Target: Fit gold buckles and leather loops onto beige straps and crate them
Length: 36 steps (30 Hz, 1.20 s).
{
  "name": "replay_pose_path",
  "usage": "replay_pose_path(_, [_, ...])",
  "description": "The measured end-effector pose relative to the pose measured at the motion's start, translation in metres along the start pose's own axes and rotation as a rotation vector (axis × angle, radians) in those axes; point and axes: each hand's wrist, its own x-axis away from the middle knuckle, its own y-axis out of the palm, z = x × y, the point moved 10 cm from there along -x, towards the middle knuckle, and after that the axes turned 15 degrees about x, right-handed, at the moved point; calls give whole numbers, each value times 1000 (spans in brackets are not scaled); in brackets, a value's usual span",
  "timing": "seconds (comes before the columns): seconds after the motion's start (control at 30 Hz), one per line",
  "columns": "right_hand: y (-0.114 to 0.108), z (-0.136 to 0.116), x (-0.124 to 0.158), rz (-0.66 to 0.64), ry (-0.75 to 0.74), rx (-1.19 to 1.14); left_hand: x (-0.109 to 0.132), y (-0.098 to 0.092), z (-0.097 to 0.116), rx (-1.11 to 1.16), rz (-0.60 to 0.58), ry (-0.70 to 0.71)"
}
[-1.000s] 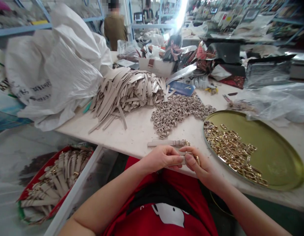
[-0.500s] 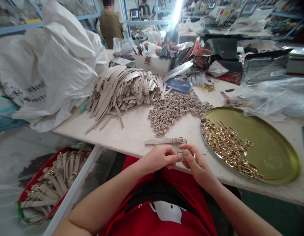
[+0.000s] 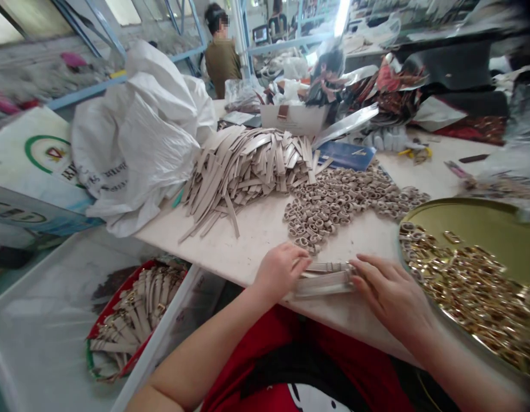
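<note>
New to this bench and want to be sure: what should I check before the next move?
1. Hands on the work: ok, the left hand and right hand both touch the beige strap pieces.
2. Buckle on those pieces: cannot tell, the view is blurred.
3. Beige loops: ok, piled on the table beyond the hands.
4. Gold buckles: ok, heaped in the round brass-coloured tray by the right hand.
5. Buckled straps: ok, lying in the red bin at lower left.

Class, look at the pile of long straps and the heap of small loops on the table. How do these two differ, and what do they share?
The pile of beige straps consists of long flat strips, while the heap of beige loops consists of short closed rings. The straps cross in a raised stack; the loops spread lower across the white table top. The straps lie farther left, the loops closer to the gold tray. Both share one beige colour.
</note>
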Motion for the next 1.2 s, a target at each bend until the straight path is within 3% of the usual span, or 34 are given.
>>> replay_pose_path(0.1, [14, -18, 5, 19, -161, 92, -4, -78, -57, -152, 335, -221])
replay_pose_path(0.17, [20, -23, 7, 40, -197, 127, 1, -126, -95, -119, 551, -411])
replay_pose_path(0.23, [23, -24, 8, 62, -208, 140, 1, -147, -117, -57, 608, -489])
replay_pose_path(0.27, [22, -24, 8, 75, -208, 140, 1, -149, -123, -15, 603, -506])
replay_pose_path(0.33, [14, -23, 8, 111, -193, 134, 6, -139, -123, 94, 564, -522])
replay_pose_path(0.4, [-2, -23, 8, 156, -152, 101, 20, -113, -110, 230, 503, -527])
replay_pose_path(0.5, [-30, -24, 6, 168, -30, -55, 49, -61, -69, 504, 384, -476])
replay_pose_path(0.53, [-35, -23, 5, 125, 31, -153, 59, -41, -53, 725, 334, -451])
replay_pose_path(0.63, [-25, -20, 5, -146, 277, -633, 92, 23, -4, 1157, -2, -513])
replay_pose_path(0.73, [-12, -15, 15, -247, 542, -1115, 124, 67, 32, 1253, -366, -626])
replay_pose_path(0.8, [-7, -15, 24, -250, 643, -1287, 133, 81, 42, 1261, -461, -663])
replay_pose_path(0.9, [0, -30, 36, -353, 659, -1375, 126, 89, 48, 1319, -426, -675])
replay_pose_path(1.0, [-2, -35, 38, -418, 582, -1189, 114, 96, 50, 1378, -383, -712])
replay_pose_path(1.1, [-8, -2, 26, -359, 533, -846, 105, 98, 45, 1390, -323, -767])
replay_pose_path(1.2, [-7, 64, 12, -264, 595, -608, 98, 96, 39, 1392, -271, -793])
